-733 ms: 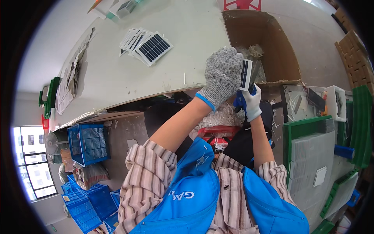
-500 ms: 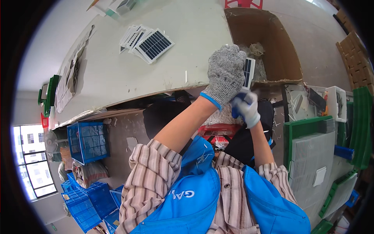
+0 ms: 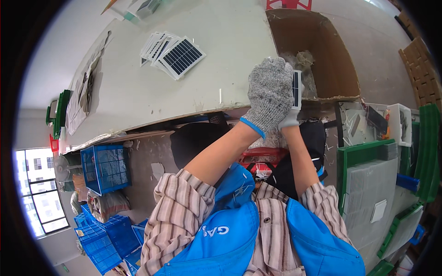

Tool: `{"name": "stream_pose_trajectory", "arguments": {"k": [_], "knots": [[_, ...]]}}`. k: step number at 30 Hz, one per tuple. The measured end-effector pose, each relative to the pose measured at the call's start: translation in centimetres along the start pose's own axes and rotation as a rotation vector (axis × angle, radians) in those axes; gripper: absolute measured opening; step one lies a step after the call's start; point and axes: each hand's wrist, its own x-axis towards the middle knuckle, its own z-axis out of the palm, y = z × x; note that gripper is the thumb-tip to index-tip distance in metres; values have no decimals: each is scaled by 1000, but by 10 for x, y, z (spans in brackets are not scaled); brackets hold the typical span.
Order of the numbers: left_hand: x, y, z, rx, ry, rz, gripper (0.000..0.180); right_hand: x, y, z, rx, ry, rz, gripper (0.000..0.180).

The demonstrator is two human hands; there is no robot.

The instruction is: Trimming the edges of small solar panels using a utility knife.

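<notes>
My left hand [image 3: 270, 89], in a grey knit glove with a blue cuff, is closed on a small solar panel [image 3: 297, 87]. The panel stands nearly on edge, dark cells within a white border, and my hand covers much of it. My right hand [image 3: 289, 119], in a pale glove, is close behind and below the left; its fingers are hidden there. Both hands are at the table's front edge, beside the open cardboard box [image 3: 338, 69]. Farther left, a loose pile of similar solar panels [image 3: 184, 57] lies on the grey-white table [image 3: 207, 73].
Clear plastic scrap [image 3: 306, 83] lies in the cardboard box. At my right, a green tray [image 3: 345, 179] holds stacked flat pale sheets [image 3: 368, 184]. Blue plastic crates [image 3: 106, 168] stand on the floor to the left. A red container [image 3: 262, 156] with white trimmings is below my hands.
My right hand has moved up and in behind the left, from lower down where it showed more fully. The left hand and the panel have shifted slightly right and down.
</notes>
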Motion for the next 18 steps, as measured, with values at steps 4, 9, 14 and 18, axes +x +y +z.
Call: {"name": "stream_pose_trajectory", "arguments": {"k": [4, 9, 14, 18], "knots": [[5, 5, -6, -111, -81, -27, 29, 37, -9, -25, -142, 32, 113, 26], [1, -7, -26, -102, -83, -124, 28, -58, -86, 47, -419, -94, 222, 18], [1, -81, -27, -24, 181, -24, 50, -54, -133, 87, -856, -211, -83, 26], [-6, -199, -72, 428, -195, -280, 86, 6, -119, 134, -1128, -453, -599, 24]]}}
